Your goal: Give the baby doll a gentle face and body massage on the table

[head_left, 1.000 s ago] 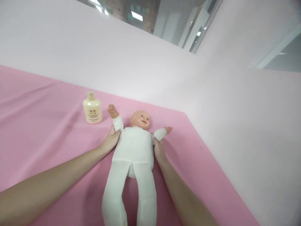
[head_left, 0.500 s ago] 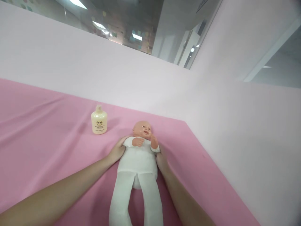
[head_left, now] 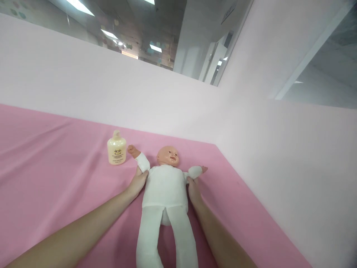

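A baby doll [head_left: 165, 188] in a white one-piece suit lies on its back on the pink sheet [head_left: 55, 175], head toward the far wall. Its arms are spread out to both sides. My left hand [head_left: 137, 183] grips the doll's upper arm near the shoulder on the left. My right hand [head_left: 193, 189] holds the doll's other upper arm on the right. Both of my forearms reach in from the bottom edge of the view.
A cream lotion bottle [head_left: 116, 148] with a pump top stands upright on the sheet just left of the doll's raised fist. Pale pink walls [head_left: 279, 160] enclose the sheet at the back and on the right.
The doll's arms were spread, then folded onto its chest half a second ago, and are now spread out again. My hands stayed on its upper arms. The view tilted upward.
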A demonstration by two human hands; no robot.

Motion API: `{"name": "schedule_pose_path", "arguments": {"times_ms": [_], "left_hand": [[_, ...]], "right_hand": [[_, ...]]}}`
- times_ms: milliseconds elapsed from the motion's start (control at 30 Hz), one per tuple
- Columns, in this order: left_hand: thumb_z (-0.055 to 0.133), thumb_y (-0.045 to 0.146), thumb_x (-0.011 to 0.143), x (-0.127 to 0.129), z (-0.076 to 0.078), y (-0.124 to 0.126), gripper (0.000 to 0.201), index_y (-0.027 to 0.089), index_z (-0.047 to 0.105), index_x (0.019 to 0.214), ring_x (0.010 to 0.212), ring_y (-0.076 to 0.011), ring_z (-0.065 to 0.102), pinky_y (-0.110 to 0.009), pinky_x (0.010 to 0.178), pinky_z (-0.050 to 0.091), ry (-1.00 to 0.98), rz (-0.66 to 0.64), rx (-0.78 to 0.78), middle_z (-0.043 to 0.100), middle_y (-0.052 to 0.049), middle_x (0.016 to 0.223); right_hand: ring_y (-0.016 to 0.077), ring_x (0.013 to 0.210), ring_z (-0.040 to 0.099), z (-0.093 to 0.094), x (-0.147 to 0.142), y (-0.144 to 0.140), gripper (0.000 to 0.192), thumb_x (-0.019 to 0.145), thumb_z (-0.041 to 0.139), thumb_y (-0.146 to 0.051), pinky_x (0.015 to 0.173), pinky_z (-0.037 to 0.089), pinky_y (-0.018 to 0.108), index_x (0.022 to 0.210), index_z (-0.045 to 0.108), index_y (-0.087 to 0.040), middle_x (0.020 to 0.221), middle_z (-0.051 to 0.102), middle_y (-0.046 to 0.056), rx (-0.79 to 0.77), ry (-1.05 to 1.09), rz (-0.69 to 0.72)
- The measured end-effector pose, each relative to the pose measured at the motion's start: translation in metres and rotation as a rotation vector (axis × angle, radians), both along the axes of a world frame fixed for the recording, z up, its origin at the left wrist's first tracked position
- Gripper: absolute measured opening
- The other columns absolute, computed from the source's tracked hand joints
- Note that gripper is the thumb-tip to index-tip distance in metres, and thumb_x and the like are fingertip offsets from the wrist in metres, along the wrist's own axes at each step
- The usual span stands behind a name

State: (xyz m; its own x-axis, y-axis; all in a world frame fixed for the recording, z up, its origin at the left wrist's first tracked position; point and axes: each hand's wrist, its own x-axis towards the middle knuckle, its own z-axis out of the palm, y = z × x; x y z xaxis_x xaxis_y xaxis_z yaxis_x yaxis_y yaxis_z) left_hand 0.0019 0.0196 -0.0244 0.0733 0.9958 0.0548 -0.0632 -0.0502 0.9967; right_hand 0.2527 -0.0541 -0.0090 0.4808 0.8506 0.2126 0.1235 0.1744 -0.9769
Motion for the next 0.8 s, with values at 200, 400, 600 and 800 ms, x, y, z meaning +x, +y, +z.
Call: {"name": "schedule_pose_path", "arguments": {"times_ms": [200, 400, 600, 800], "left_hand": [[0.052, 0.033, 0.092, 0.000, 0.005, -0.004, 0.063, 0.024, 0.037, 0.153, 0.143, -0.0275, 0.049, -0.047, 0.123, 0.034, 0.056, -0.051, 0.096, 0.048, -0.012, 0.158], [0.049, 0.018, 0.076, -0.003, 0.005, -0.005, 0.064, 0.024, 0.062, 0.138, 0.145, -0.0268, 0.046, -0.046, 0.127, 0.029, 0.189, -0.142, 0.244, 0.057, -0.007, 0.149], [0.048, 0.025, 0.082, -0.004, 0.020, -0.015, 0.065, 0.025, 0.053, 0.146, 0.147, -0.0286, 0.045, -0.048, 0.124, 0.034, 0.201, -0.148, 0.176, 0.053, -0.007, 0.155], [0.051, 0.033, 0.087, -0.005, 0.026, -0.020, 0.074, 0.028, 0.033, 0.158, 0.149, -0.0307, 0.043, -0.046, 0.121, 0.038, 0.211, -0.062, 0.008, 0.042, -0.008, 0.164]], "right_hand": [[0.0302, 0.116, 0.065, 0.010, -0.008, -0.002, 0.032, 0.081, 0.059, -0.041, 0.108, 0.047, 0.046, 0.106, 0.073, -0.026, 0.113, 0.075, 0.005, -0.049, 0.019, 0.063], [0.0295, 0.120, 0.065, 0.007, -0.008, -0.001, 0.039, 0.076, 0.054, -0.027, 0.112, 0.046, 0.049, 0.109, 0.076, -0.031, 0.122, 0.075, 0.002, -0.034, -0.019, 0.144], [0.0291, 0.120, 0.065, 0.011, -0.008, -0.002, 0.035, 0.079, 0.056, -0.031, 0.110, 0.048, 0.047, 0.108, 0.076, -0.029, 0.123, 0.075, 0.004, -0.106, -0.013, 0.096], [0.0298, 0.115, 0.067, 0.015, -0.007, -0.005, 0.029, 0.082, 0.059, -0.037, 0.104, 0.051, 0.045, 0.100, 0.078, -0.023, 0.113, 0.078, 0.006, -0.183, 0.062, 0.063]]}}
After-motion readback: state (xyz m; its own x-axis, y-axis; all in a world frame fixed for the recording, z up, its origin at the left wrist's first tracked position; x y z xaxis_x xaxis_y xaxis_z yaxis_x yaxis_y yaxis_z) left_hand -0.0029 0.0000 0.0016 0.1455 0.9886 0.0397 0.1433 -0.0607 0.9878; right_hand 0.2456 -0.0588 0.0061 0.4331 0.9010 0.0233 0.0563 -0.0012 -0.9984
